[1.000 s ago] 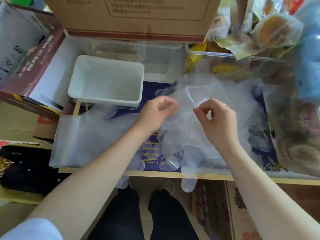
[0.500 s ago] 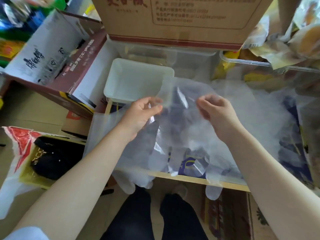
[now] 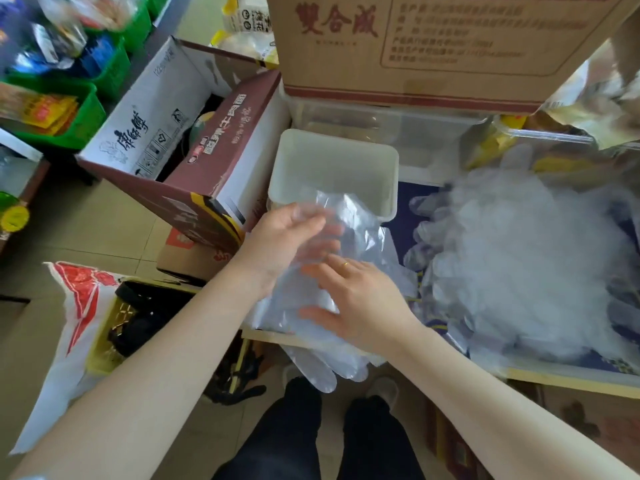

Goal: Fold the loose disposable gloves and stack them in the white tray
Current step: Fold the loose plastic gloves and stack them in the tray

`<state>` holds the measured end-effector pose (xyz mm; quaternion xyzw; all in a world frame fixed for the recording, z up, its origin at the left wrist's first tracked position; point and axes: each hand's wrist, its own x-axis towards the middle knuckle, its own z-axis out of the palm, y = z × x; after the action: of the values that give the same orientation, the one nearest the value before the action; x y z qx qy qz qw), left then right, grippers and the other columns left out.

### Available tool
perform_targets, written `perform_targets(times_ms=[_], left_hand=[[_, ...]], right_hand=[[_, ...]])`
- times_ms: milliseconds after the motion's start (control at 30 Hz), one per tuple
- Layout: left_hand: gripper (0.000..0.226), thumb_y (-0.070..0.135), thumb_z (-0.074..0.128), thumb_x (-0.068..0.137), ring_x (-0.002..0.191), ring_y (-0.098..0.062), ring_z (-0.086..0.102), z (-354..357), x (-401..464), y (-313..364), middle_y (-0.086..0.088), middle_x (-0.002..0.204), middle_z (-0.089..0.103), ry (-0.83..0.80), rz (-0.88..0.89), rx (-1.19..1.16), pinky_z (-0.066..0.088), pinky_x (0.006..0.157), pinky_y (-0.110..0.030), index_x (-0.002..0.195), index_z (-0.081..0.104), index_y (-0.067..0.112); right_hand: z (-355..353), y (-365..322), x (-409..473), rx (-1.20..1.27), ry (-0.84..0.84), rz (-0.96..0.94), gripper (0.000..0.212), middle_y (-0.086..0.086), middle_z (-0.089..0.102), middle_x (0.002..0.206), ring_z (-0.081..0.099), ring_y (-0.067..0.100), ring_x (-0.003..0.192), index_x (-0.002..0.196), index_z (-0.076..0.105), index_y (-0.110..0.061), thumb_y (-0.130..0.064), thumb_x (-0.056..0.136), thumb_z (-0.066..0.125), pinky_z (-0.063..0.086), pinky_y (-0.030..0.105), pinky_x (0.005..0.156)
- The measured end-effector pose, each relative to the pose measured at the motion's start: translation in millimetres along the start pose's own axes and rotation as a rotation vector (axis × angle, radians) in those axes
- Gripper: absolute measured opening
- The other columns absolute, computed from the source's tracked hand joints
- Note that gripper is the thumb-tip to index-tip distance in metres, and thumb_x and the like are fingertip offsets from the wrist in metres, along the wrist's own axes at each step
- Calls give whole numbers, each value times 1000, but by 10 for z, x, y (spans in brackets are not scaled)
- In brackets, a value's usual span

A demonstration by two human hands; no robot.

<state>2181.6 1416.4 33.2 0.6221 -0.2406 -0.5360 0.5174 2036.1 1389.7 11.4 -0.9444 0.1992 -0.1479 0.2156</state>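
A clear disposable glove (image 3: 360,233) lies over a flat layer of gloves (image 3: 322,372) at the table's left front, its top reaching the near rim of the white tray (image 3: 391,174). My left hand (image 3: 287,237) grips the glove's upper part, with its fingers showing through the plastic. With straight fingers, my right hand (image 3: 360,303) presses flat on the glove's lower part. The tray's floor looks bare. A big pile of loose gloves (image 3: 519,271) covers the table's right half.
A brown carton (image 3: 415,46) and a clear plastic container (image 3: 381,123) stand behind the tray. An open printed box (image 3: 194,143) leans at the tray's left. Green baskets (image 3: 86,109) and a white-and-red bag (image 3: 76,306) sit on the floor at left. The table's front edge (image 3: 568,379) is near.
Both hands have carried a glove left from the loose pile and laid it on the flat layer by the tray. My right hand let go and now presses it flat.
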Motion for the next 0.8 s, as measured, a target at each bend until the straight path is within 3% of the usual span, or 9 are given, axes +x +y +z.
perform_targets(times_ms=[100, 200, 267, 333, 433, 500, 633, 733, 800], left_hand=[[22, 2, 44, 96, 63, -7, 67, -251, -9, -140, 4, 74, 71, -16, -24, 147, 56, 66, -22, 91, 61, 14], [16, 0, 49, 93, 64, -2, 65, -472, -27, -272, -2, 82, 66, -59, -65, 222, 52, 60, -16, 97, 63, 5], [17, 0, 49, 93, 62, 0, 63, -559, -45, -330, -2, 83, 65, -82, -81, 261, 49, 58, -13, 102, 63, 2], [19, 3, 49, 94, 63, -2, 62, -633, -65, -365, 1, 83, 68, -114, -72, 350, 48, 60, -15, 97, 66, 10], [20, 9, 49, 96, 61, -7, 64, -731, -58, -408, 5, 85, 71, -63, -64, 381, 46, 54, -17, 91, 66, 20], [17, 12, 48, 97, 52, -4, 61, -780, -28, -443, 5, 84, 71, 34, -58, 420, 41, 48, -14, 92, 64, 18], [15, 22, 46, 97, 44, -3, 54, -876, 47, -528, 7, 63, 62, 122, 8, 800, 42, 47, -14, 92, 59, 18], [16, 25, 41, 98, 58, -21, 60, -904, 102, -594, -2, 69, 61, 197, 39, 963, 51, 59, -38, 98, 54, 16], [17, 25, 39, 99, 61, -25, 59, -908, 162, -612, -5, 71, 61, 240, 61, 1009, 49, 55, -39, 100, 52, 14]], right_hand=[[96, -29, 20, 115, 1, 34, 62, 2, 63, 94, 59, 22, 81, 106, 66, -11, -64, 85, 41, 48, 34, 72], [171, 96, 144, 96, 101, 190, 42, 13, 56, 124, 53, 34, 108, 120, 58, -8, -35, 88, 52, 46, 45, 90], [189, 202, 285, 122, 3, 295, 48, 14, 42, 142, 38, 37, 129, 135, 46, -10, -22, 89, 55, 34, 48, 103], [207, 291, 429, 178, -175, 306, 52, 6, 46, 141, 31, 29, 136, 137, 44, -15, -26, 89, 60, 22, 44, 112], [270, 361, 577, 131, -224, 221, 27, 2, 71, 91, 59, 27, 94, 97, 70, -14, -33, 77, 68, 37, 40, 95], [305, 401, 602, 110, -203, 289, 11, 3, 65, 72, 54, 28, 74, 78, 67, -11, -22, 76, 67, 44, 38, 82], [429, 474, 578, -242, -123, 523, 6, 12, 62, 84, 58, 35, 78, 86, 63, -6, -10, 82, 60, 42, 36, 64], [529, 421, 521, -496, 41, 504, 23, 13, 62, 85, 59, 35, 73, 90, 62, -6, -2, 69, 69, 44, 35, 60], [588, 342, 469, -462, 103, 452, 26, 12, 63, 96, 59, 35, 82, 99, 61, -7, -7, 74, 65, 45, 37, 65]])
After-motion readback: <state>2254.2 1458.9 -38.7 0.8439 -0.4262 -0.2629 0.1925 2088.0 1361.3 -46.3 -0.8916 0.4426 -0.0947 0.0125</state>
